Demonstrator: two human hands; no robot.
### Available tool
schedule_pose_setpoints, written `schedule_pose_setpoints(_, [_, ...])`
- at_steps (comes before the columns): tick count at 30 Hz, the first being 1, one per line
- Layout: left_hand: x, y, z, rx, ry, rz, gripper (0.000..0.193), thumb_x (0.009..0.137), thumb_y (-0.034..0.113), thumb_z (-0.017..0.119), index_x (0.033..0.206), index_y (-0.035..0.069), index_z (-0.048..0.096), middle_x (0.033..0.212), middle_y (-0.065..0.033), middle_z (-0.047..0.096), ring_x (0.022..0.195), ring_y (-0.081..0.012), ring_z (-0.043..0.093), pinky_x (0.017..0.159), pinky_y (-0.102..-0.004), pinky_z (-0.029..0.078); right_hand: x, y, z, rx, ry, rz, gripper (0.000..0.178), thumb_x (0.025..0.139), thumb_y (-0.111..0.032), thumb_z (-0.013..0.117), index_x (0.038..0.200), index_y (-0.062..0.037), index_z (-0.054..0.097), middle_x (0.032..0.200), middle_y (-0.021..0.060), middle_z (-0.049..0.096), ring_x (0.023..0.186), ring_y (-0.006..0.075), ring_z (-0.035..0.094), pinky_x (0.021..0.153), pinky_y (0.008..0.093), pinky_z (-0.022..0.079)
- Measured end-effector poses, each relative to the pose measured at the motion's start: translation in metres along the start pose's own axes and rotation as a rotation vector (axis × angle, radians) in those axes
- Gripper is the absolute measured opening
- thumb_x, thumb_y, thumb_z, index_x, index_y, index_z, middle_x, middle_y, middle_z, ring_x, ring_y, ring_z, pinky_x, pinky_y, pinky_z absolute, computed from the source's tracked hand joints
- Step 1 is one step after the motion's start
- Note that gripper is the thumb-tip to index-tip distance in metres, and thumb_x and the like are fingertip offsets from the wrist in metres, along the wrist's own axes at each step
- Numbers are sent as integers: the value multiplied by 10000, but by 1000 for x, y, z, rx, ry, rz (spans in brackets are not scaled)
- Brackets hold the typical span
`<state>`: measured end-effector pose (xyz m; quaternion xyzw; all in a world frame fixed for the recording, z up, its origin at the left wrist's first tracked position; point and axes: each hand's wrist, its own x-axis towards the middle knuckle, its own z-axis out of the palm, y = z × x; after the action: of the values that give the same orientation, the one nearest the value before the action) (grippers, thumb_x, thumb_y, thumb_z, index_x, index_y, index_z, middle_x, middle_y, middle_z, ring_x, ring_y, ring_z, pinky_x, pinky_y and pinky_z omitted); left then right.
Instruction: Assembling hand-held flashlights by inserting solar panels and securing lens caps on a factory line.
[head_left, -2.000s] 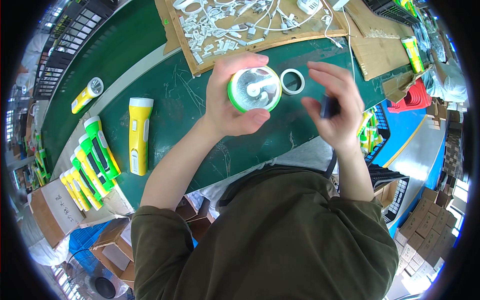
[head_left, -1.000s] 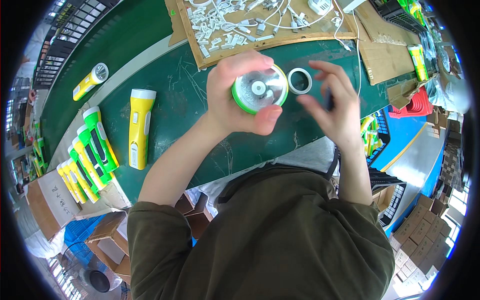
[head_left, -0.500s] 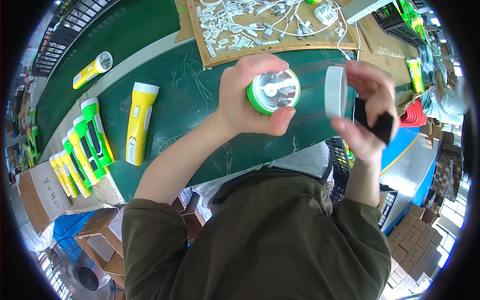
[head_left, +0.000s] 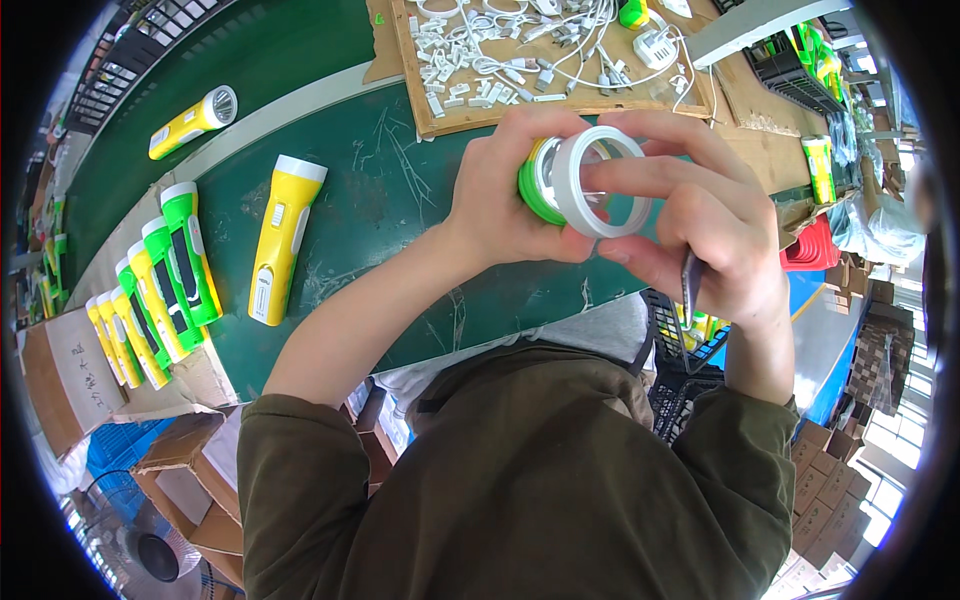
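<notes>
My left hand (head_left: 487, 190) is closed around a green flashlight (head_left: 536, 192), whose shiny reflector end points toward my right; the rest of its body is hidden. A white ring (head_left: 570, 185) is gripped at its edge by my right hand (head_left: 725, 205), with one finger lying across the ring's opening. Held against that end, the ring partly covers the reflector; whether it is seated cannot be told. A thin dark flat piece (head_left: 691, 283) is also tucked in my right hand. Left of my hands, a yellow flashlight (head_left: 284, 240) with a white head lies on the green table (head_left: 400, 310).
Several green and yellow flashlights (head_left: 185, 250) stand in a row at the left beside a cardboard box (head_left: 70, 375). Another yellow flashlight (head_left: 190, 125) lies farther back. A wooden tray (head_left: 560, 108) of white cables and connectors borders the far side. Black crates (head_left: 690, 385) are at lower right.
My right hand has moved left with the white ring, bringing it against the flashlight's reflector end. The flashlight in my left hand has turned to face more rightward.
</notes>
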<state>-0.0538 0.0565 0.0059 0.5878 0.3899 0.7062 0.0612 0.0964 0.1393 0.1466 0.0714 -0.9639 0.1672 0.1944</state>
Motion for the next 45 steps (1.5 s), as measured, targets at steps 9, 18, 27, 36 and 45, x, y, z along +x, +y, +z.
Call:
schedule_pose_setpoints(9, [-6,-2,-2,-60,-13,-103,748,568,319,871,1176,87,501,1066,-78,641,899,-250,683,751,-331,546,4,-5,1,-47,-8,53,468,645,-123,830,668,-69,365,977,142,700,1062,405,626,775,423,539])
schedule_pose_setpoints(18, [0,-6,0,-147,-34,23,806,619,250,819,1324,74,469,1177,-97,615,966,-261,663,788,-337,531,4,-3,-1,-29,-23,39,496,630,-266,807,674,-81,349,999,132,716,1135,421,598,871,464,516])
schedule_pose_setpoints(27, [17,2,-6,-32,-55,108,732,597,165,756,1266,51,483,1052,-121,614,881,-250,636,745,-310,515,-2,0,2,-5,-23,114,502,641,-304,794,674,-86,343,1015,112,720,1213,432,544,986,525,445])
schedule_pose_setpoints(36, [15,-1,-5,-206,-67,98,729,605,95,797,1232,30,431,1170,-150,534,1011,-218,589,845,-325,489,1,0,3,-95,15,48,491,627,-276,796,666,-81,347,997,101,724,1216,420,547,1041,596,372])
schedule_pose_setpoints(45, [19,1,-9,-208,-153,42,789,570,59,853,1204,34,385,1160,-160,508,1007,-207,566,831,-320,484,-5,7,11,34,97,49,484,639,-212,816,652,-88,348,988,92,725,1198,405,565,1020,584,398])
